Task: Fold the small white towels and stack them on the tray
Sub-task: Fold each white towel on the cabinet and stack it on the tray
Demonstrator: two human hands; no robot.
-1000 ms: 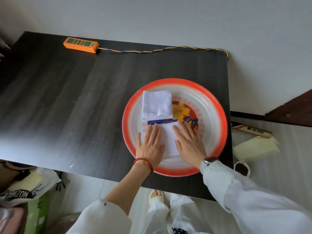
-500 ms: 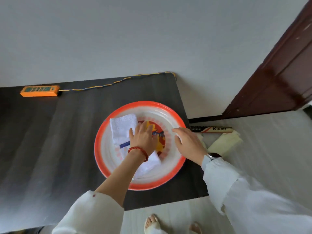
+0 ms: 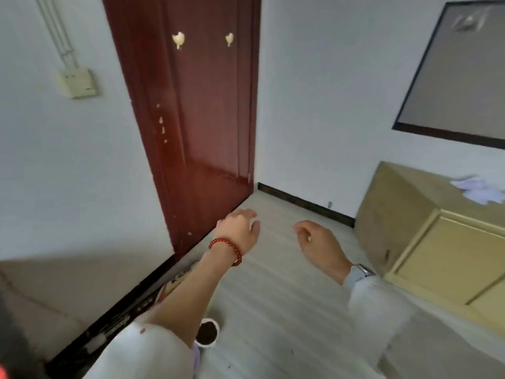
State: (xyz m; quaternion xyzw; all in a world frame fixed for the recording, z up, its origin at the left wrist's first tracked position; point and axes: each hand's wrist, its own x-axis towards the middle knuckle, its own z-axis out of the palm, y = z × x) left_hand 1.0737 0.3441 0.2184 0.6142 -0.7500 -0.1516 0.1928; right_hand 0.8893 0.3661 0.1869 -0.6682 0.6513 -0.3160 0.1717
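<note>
My view has swung away from the table, so the tray and its folded towels are out of sight, apart from a sliver of orange rim [image 3: 2, 373] at the bottom left corner. My left hand [image 3: 240, 225], with a red bead bracelet on the wrist, hangs in the air in front of the door, fingers loosely curled, holding nothing. My right hand [image 3: 319, 242], with a watch on the wrist, floats over the floor, also empty with fingers loosely curled. Something white and crumpled [image 3: 475, 188], possibly towels, lies on a yellow cabinet [image 3: 426, 242] at the right.
A dark red door [image 3: 196, 119] stands ahead, left of a white wall. Pale wooden floor [image 3: 273, 296] spreads below my hands. A small white cup with dark contents [image 3: 207, 330] sits on the floor near my left arm. A dark-framed board [image 3: 459, 77] hangs at the upper right.
My head has turned right, away from the table toward the door and cabinet. Both hands have lifted off the towel and tray and now hang empty in the air.
</note>
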